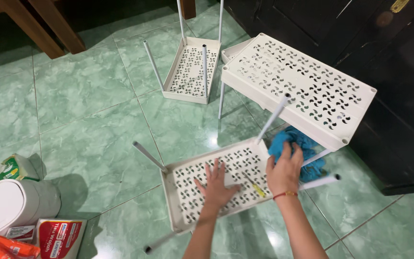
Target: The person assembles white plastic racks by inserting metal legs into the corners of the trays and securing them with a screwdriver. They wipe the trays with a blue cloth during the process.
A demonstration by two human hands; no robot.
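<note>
Perforated white plastic shelf tray (188,192): left hand (215,184) flat, fingers spread; right hand (283,173) clutching rumpled blue cloth (297,144).

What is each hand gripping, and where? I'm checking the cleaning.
The right hand clutches a blue cloth at its near edge. The left hand grips nothing; it lies flat on the perforated shelf tray.
</note>
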